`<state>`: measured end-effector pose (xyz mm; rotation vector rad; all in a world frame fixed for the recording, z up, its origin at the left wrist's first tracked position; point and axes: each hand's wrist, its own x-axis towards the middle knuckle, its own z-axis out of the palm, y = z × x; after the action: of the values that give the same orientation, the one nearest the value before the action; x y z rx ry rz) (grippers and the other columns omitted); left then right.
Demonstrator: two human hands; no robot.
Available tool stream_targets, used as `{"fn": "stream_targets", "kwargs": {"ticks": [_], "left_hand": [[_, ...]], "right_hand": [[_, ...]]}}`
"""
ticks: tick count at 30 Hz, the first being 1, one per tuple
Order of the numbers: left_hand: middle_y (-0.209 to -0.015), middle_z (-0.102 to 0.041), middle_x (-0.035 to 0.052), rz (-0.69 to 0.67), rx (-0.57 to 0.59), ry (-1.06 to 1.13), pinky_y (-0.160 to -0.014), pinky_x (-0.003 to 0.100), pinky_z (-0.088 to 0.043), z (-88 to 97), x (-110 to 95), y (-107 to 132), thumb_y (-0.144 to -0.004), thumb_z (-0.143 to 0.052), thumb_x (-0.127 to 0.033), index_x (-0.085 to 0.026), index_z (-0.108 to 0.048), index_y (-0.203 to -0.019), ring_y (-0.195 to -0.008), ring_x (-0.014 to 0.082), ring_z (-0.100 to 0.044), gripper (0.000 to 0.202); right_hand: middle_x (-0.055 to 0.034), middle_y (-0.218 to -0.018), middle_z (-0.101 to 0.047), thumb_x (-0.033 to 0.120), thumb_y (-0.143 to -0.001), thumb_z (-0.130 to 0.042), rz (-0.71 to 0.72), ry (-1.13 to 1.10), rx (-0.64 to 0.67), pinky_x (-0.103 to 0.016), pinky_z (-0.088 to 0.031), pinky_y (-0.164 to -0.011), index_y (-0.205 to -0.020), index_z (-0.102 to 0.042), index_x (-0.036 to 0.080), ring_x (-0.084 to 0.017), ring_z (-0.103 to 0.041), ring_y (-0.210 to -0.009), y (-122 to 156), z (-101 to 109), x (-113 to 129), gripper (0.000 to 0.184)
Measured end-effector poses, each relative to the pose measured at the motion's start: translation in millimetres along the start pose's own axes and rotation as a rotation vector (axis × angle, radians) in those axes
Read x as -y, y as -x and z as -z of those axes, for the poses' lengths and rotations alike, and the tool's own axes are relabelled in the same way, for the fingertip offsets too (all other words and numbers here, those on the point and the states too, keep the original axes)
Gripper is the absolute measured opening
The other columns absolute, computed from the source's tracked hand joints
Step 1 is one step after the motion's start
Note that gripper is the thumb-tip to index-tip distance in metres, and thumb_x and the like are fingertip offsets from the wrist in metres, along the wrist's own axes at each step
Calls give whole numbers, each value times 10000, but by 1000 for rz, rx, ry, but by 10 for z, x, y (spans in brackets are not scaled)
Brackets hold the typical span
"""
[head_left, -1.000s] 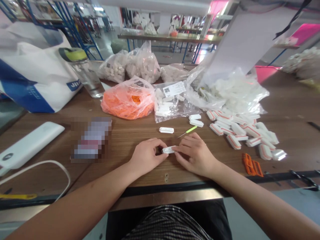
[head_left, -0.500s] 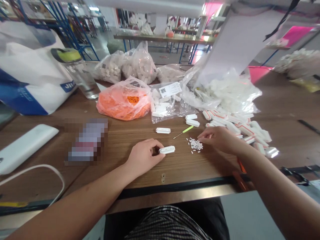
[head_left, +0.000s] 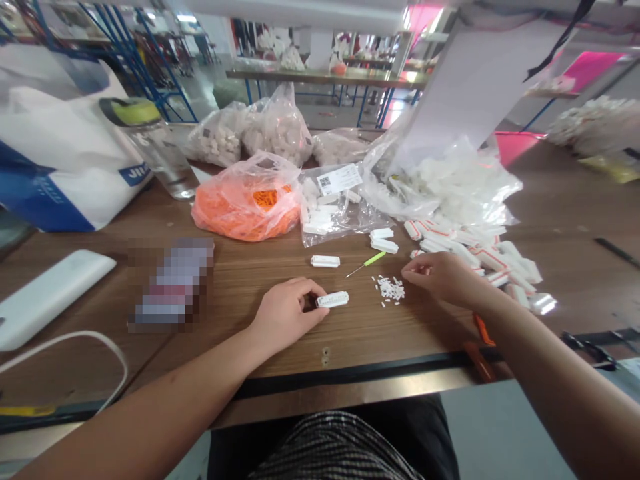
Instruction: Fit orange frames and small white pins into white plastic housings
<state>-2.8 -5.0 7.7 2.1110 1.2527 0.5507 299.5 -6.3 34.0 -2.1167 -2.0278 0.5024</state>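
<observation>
At the lower middle of the frame, the person's left hand point(head_left: 285, 313) lay on the brown wood-grain bench point(head_left: 225, 283), its fingers curled over the left end of a white rectangular plastic block point(head_left: 333, 299) and holding it. The block's long axis ran almost left to right, rising slightly toward the right, and its free end stuck out past the fingertips toward the right hand point(head_left: 445, 280). That hand sat higher in the frame and to the right, only partly open, with its thumb and forefinger drawn close together; whether they pinched anything was too small to tell. A loose pile of tiny white plastic bits point(head_left: 390, 290) lay on the bench between the hands, just beside the right fingertips and a short gap from the block's free end, so the right hand was the nearer to the pile and the left to the block. Above them lay a second white plastic block point(head_left: 325, 261), a thin pick with a green handle point(head_left: 375, 258) and two stacked white blocks point(head_left: 384, 240). To the upper left sat a clear plastic bag of orange parts point(head_left: 245, 200), and to the right, a heap of white pieces with orange stripes point(head_left: 470, 257) spread below a large clear bag point(head_left: 450, 180).
</observation>
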Motion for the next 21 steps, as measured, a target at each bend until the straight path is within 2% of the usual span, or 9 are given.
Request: {"fn": "stream_targets", "kwargs": {"ticks": [5,15,18,21], "left_hand": [[-624,-540,-45,10,4,-16,-587,257,-372,-3,4,-2,-731,-684,-261,-225,-683,-831,-558,117,-478,106],[-632,-548,-43,14,3,-2,-594,260,-382,-3,-6,10,-732,-675,-267,-231,-687,-836,-560,117,-483,111],[-621,-544,-48,32,-4,1,-585,255,-379,-5,-13,12,-724,-675,-271,-236,-689,-831,-549,113,-473,113],[-618,-538,-50,37,-11,9,-578,249,-374,-10,-15,15,-730,-665,-280,-239,-692,-830,-543,109,-465,112]], "right_hand": [[-20,-715,-726,359,-740,-586,35,-90,70,-282,-449,-608,-712,-749,213,-185,-642,-664,16,-17,-8,221],[-11,-630,-677,311,-762,-547,12,-37,-42,-272,-405,-556,-675,-673,203,-171,-602,-595,113,-120,62,188],[2,-623,-659,296,-784,-544,80,-153,-117,-258,-401,-551,-686,-641,201,-149,-577,-575,145,-127,235,168],[-12,-703,-676,290,-826,-531,254,-348,-61,-253,-428,-590,-741,-634,193,-146,-587,-636,174,-179,520,165]]}}
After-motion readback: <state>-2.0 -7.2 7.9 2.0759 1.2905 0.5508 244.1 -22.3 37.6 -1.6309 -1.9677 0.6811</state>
